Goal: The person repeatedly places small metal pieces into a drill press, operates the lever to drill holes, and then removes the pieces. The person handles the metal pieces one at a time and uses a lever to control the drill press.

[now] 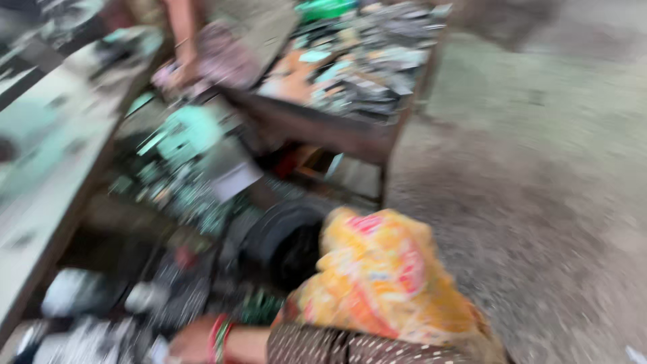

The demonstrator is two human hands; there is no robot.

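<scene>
The picture is badly blurred by motion. Neither of my hands is in view. A co-worker in a yellow and orange head cloth (pixel 381 283) bends low at the bottom centre. That person's hand (pixel 192 344), with red bangles at the wrist, reaches left into small metal parts on the floor. At the top left another person's arm (pixel 182 40) comes down onto the edge of a bench, its hand resting among a pinkish cloth and parts.
A dark metal tray bench (pixel 323 128) heaped with grey metal scrap stands at the top centre. A pale workbench (pixel 47 175) runs down the left. Green machine parts (pixel 189 135) and a black tyre-like ring (pixel 283 236) lie between them. Grey concrete floor (pixel 532 189) fills the right.
</scene>
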